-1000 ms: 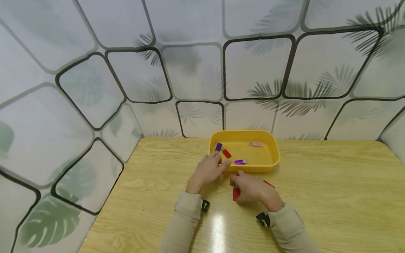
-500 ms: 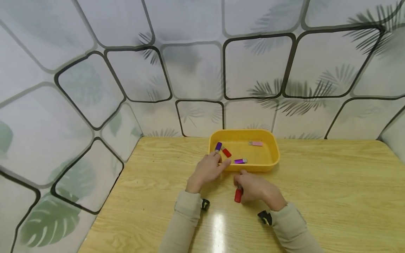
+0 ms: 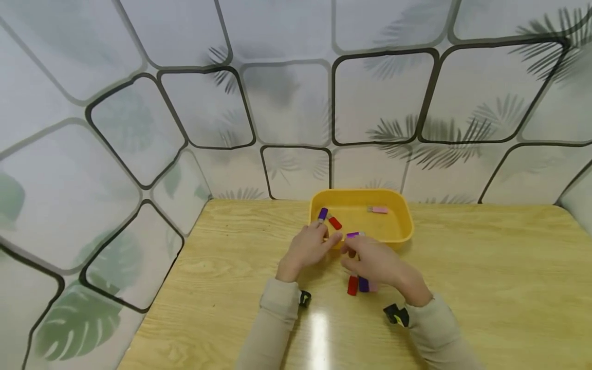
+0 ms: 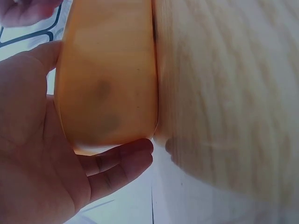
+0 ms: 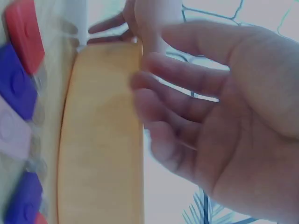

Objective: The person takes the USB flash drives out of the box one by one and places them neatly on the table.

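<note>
A yellow plastic bin (image 3: 407, 234) stands against the back of the table. My left hand (image 3: 305, 249) holds its front left corner; in the left wrist view the fingers (image 4: 124, 165) curl round the bin's end. Over the front rim hovers my right hand (image 3: 376, 259), fingers loosely bent and nothing in them. Below it on the table lie several USB flash drives side by side: a red one (image 3: 353, 285), a dark blue one (image 3: 364, 284) and a pink one (image 3: 373, 287). The right wrist view shows another blue flash drive (image 5: 24, 198) beyond the pink one.
Inside the bin lie a dark purple flash drive (image 3: 322, 214), a red flash drive (image 3: 335, 223), a pink flash drive (image 3: 380, 209) and a bright purple flash drive (image 3: 353, 235), partly hidden by my right hand. A patterned wall covering (image 3: 287, 118) rises directly behind the table (image 3: 222, 257).
My right hand has let go of the red flash drive and risen forward to the bin's front rim, uncovering drives on the table. The left hand keeps its hold on the bin.
</note>
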Tool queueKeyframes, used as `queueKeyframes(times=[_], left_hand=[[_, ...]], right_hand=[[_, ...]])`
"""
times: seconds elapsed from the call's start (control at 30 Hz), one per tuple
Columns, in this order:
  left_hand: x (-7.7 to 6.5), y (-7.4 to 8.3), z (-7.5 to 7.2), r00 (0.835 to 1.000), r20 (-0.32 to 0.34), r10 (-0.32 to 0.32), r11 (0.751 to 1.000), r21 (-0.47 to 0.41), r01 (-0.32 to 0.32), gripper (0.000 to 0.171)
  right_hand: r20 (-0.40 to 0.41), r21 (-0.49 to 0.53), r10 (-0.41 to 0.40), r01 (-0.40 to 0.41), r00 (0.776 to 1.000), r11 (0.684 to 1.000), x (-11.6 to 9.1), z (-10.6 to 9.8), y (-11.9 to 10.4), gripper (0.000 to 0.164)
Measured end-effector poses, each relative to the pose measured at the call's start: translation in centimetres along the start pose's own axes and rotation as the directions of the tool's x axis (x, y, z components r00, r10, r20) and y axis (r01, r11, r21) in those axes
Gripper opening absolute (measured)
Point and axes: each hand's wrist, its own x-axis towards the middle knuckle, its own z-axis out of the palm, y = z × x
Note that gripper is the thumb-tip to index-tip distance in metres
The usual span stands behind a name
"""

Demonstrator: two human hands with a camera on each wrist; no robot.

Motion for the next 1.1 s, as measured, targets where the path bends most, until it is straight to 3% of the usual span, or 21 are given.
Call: queueKeyframes(times=[0.13,0.23,0.3,0.4,0.53,0.6,0.67,0.83,0.97,1.1], left_hand=[[0.3,0.3,0.1,1.000,-0.005,-0.005,1.000,0.010,0.005,0.053],[0.5,0.6,0.3,1.000,0.008,0.003,1.000,-0.002,-0.003,0.055],[0.5,0.7,0.5,1.000,0.013,0.004,1.000,0.000,-0.004,0.056],[0.5,0.7,0.7,1.000,0.016,-0.005,1.000,-0.002,0.005,0.058],[0.4,0.7,1.0,1.000,0.013,0.006,1.000,-0.006,-0.006,0.056],[0.4,0.7,1.0,1.000,0.014,0.021,1.000,-0.006,-0.021,0.055],[0.3,0.7,1.0,0.999,0.014,0.032,0.999,-0.014,-0.032,0.054],[0.1,0.6,0.7,1.000,0.011,0.018,1.000,-0.024,-0.018,0.053],[0.1,0.3,0.3,1.000,0.003,0.004,1.000,-0.025,-0.004,0.053],[0.0,-0.1,0.1,1.000,0.007,-0.004,1.000,-0.016,0.004,0.054]], right_hand=[[-0.176,0.000,0.032,-0.032,0.984,0.999,0.9,-0.9,1.3,0.007],[-0.251,-0.022,0.078,-0.087,0.965,0.996,2.2,-1.5,2.4,0.008],[-0.243,-0.066,0.100,-0.120,0.965,0.991,3.5,-1.8,2.9,0.011],[-0.151,-0.156,0.114,-0.137,0.982,0.978,5.7,-1.7,3.5,0.020],[0.015,-0.284,0.038,-0.032,0.999,0.958,8.2,-0.3,4.6,0.027],[0.054,-0.307,-0.004,0.020,0.999,0.951,9.0,0.5,5.2,0.027],[0.047,-0.311,-0.035,0.048,0.998,0.949,9.5,1.3,5.7,0.022],[-0.049,-0.266,0.006,-0.019,0.999,0.964,10.2,2.2,6.0,0.002],[-0.052,-0.238,0.039,-0.050,0.998,0.970,10.8,2.3,5.9,0.009],[-0.029,-0.208,0.064,-0.069,0.998,0.976,11.3,2.2,5.6,0.003]])
